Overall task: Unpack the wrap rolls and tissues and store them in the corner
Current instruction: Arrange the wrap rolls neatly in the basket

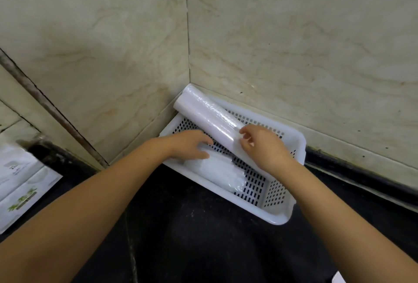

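**Head view: two hands on wrap rolls in a corner basket**

Head camera looks down at a dark countertop (203, 237) where two beige marbled tile walls (294, 34) meet. A white perforated plastic basket (280, 212) sits pushed into that corner, its far end touching both walls.

One wrap roll (203, 113), white and covered in shiny clear film, lies tilted: its far end rests up on the basket's rim in the very corner, and its near end slopes down toward the basket's middle. The right hand (262, 144) is at that near end, fingers loosely curled, with thumb and fingertips (243, 132) touching the roll's end; how firm the hold is cannot be told.

A second wrapped roll (217, 169) lies flat on the basket floor along the near side wall. The left hand (187, 144) rests palm down on its far end, fingers spread and only slightly bent, pressing on it rather than closing around it.

Both bare forearms reach in from the bottom corners of the view.

At the left edge, well apart from the basket, a white tissue pack (20, 187) with green leaf printing lies on the countertop against the wall.
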`<state>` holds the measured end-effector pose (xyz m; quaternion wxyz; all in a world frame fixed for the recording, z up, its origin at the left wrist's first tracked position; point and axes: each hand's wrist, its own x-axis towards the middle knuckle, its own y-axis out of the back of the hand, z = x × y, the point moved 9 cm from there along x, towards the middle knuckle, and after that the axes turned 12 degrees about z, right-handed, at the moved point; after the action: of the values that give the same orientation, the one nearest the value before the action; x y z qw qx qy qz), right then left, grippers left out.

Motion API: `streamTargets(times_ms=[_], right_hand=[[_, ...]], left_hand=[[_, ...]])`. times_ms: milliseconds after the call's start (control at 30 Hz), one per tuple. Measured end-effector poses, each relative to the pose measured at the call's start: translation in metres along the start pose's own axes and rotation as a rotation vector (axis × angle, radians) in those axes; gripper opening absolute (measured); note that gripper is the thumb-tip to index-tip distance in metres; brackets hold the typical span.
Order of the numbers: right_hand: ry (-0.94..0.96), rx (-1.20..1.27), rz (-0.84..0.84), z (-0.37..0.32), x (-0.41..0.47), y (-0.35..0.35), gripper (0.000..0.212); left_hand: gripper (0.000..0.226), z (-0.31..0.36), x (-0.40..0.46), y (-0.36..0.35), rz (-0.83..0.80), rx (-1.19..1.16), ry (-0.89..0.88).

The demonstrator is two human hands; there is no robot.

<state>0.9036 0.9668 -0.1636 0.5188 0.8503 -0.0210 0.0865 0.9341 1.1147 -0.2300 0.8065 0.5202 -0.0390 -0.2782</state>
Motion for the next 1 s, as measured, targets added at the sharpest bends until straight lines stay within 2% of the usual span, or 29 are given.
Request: streamTargets(times_ms=[100,167,267,400,467,533,600,633,667,733,767,900,1000], right_hand=[[0.067,-0.189,-0.058,-0.005,-0.001,-0.027,0.047],[0.077,-0.263,-0.017,-0.005,0.0,-0.035,0.049],[0.073,-0.218,0.02,-0.004,0.002,-0.037,0.045],[0.08,-0.051,0.039,-0.005,-0.003,-0.03,0.051],[0.065,0.068,0.092,-0.006,-0.002,-0.014,0.054],[0.035,0.177,0.165,-0.004,0.003,0.01,0.057],[0.021,0.208,0.269,0.003,0.015,0.037,0.056],[0.016,0.205,0.311,0.007,0.022,0.048,0.055],[0.007,0.195,0.332,0.011,0.028,0.056,0.054],[-0.012,0.167,0.308,0.017,0.038,0.057,0.053],[-0.014,0.149,0.274,0.018,0.041,0.051,0.053],[0.007,0.099,0.16,0.023,0.042,0.018,0.051],[0.009,0.079,0.077,0.024,0.041,-0.006,0.054]], left_hand=[[0.056,0.009,0.003,-0.019,-0.077,0.141,-0.032],[0.065,0.018,0.003,-0.037,-0.131,0.222,-0.064],[0.071,0.022,0.002,-0.048,-0.175,0.176,-0.036],[0.073,0.015,-0.003,-0.04,-0.203,0.11,-0.007],[0.066,0.015,0.0,-0.019,-0.079,0.089,-0.022],[0.047,0.022,0.007,0.02,0.208,0.051,-0.064],[0.037,0.043,0.01,0.052,0.502,0.135,-0.227],[0.044,0.054,0.014,0.055,0.566,0.228,-0.311],[0.055,0.063,0.02,0.05,0.567,0.329,-0.36],[0.072,0.067,0.033,0.034,0.463,0.493,-0.288],[0.072,0.066,0.035,0.03,0.442,0.537,-0.232],[0.057,0.065,0.011,0.029,0.612,0.56,-0.21],[0.061,0.05,-0.013,0.017,0.585,0.488,-0.191]])
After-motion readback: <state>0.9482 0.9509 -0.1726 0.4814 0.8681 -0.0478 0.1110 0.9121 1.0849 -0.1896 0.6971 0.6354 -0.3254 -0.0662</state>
